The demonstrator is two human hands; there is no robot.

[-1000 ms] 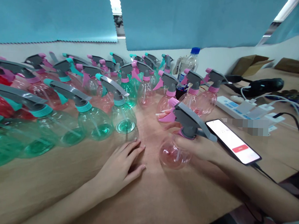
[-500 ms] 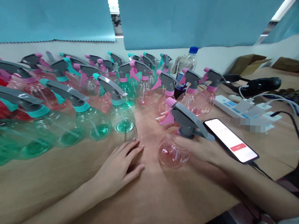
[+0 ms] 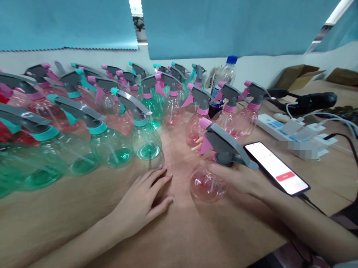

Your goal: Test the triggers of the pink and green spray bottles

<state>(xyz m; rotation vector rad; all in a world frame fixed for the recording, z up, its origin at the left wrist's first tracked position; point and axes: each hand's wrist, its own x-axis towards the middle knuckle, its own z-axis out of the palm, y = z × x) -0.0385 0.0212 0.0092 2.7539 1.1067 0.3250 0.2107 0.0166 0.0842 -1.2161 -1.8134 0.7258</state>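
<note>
My right hand (image 3: 239, 177) is wrapped round the neck of a pink-tinted spray bottle (image 3: 206, 187) that stands upright on the table. Its grey head has a pink nozzle facing left, and my fingertips press on the pink trigger (image 3: 206, 145). The thumb crosses the bottle's shoulder on the near side. To the left, my left hand (image 3: 143, 199) lies flat with fingers loosely apart, holding nothing. Just beyond its fingertips stands a green spray bottle (image 3: 145, 144) with a turquoise collar. Behind my right hand is another pink spray bottle (image 3: 194, 128).
Many green, pink and red spray bottles (image 3: 111, 147) crowd the left and back. A blue-capped drink bottle (image 3: 226, 75) stands by the wall. On the right lie a lit phone (image 3: 276, 168), a power strip (image 3: 278, 128) with cables, and a cardboard box (image 3: 297, 78).
The trigger of the held spray bottle has been drawn in toward its neck, and my right fingertips have moved slightly right with it. My left hand has stayed still.
</note>
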